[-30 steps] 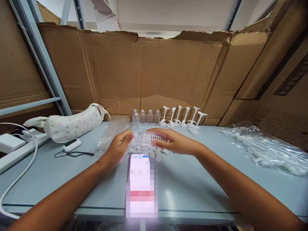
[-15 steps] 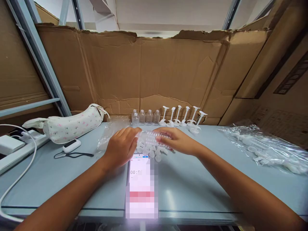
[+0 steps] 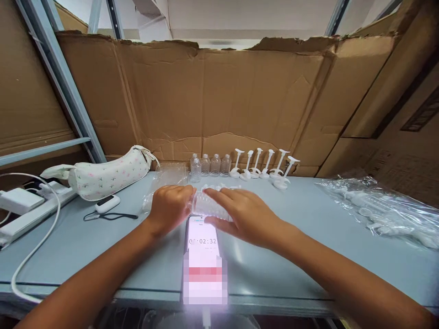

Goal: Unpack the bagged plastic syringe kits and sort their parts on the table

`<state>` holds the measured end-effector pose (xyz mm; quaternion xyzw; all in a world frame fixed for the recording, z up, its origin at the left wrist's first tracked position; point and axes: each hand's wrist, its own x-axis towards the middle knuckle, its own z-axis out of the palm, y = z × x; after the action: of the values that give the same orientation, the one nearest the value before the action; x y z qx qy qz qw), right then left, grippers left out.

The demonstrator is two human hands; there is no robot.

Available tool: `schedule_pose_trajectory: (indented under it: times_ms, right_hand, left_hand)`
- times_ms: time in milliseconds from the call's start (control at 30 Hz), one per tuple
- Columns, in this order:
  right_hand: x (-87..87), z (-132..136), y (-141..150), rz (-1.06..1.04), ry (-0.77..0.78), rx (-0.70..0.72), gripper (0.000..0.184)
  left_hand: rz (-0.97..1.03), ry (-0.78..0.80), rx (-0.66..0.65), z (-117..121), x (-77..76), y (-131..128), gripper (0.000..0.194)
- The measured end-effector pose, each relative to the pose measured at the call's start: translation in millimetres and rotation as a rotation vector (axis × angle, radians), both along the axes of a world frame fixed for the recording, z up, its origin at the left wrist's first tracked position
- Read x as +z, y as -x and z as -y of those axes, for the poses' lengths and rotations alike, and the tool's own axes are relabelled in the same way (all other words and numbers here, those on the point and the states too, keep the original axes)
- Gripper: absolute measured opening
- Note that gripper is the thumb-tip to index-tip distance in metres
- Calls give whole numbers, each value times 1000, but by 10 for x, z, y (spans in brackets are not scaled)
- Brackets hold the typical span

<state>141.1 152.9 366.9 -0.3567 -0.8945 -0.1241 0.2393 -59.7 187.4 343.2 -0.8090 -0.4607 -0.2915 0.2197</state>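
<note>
A clear ribbed plastic bottle (image 3: 210, 205) lies sideways in the air above the top of a lit phone (image 3: 202, 251). My left hand (image 3: 171, 203) is closed on the bottle's left end, with the fingertips curled out of sight. My right hand (image 3: 242, 208) has its thumb below and fingers above the bottle's right part, gripping it. Small white pieces (image 3: 219, 187) show just behind the bottle, mostly hidden by it and my hands. Farther back stand several small clear bottles (image 3: 215, 165) and, beside them, several white pump tops (image 3: 264, 170) on round bases.
A flattened clear bag (image 3: 168, 176) lies left of the small bottles. At left are a patterned pouch (image 3: 109, 176), a small white device (image 3: 107, 204) with a black strap and a power strip (image 3: 41, 214) with a white cable. A clear bag of white parts (image 3: 387, 212) rests right; cardboard (image 3: 219, 100) walls the back.
The bottle has come lower and nearer to me, now covering most of the white pieces. My left hand has closed tighter; my right fingers have straightened along the bottle. The view has shifted slightly.
</note>
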Motion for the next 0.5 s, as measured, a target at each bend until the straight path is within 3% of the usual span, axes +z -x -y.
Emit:
schedule_pose_trajectory:
  times_ms: [67, 133, 267, 367, 500]
  right_hand:
    - [24, -44, -11, 175, -363, 18, 34]
    - [42, -101, -14, 261, -627, 44, 31]
    - [57, -177, 35, 245, -894, 74, 29]
    - [87, -235, 57, 198, -809, 59, 28]
    - [157, -367, -24, 17, -186, -19, 37]
  left_hand:
    - [123, 349, -4, -2, 40, -26, 29]
    - [261, 646, -86, -10, 80, -44, 31]
    - [498, 979, -344, -28, 109, -23, 28]
    - [628, 913, -438, -36, 69, 15, 24]
    - [586, 512, -312, -47, 10, 69, 32]
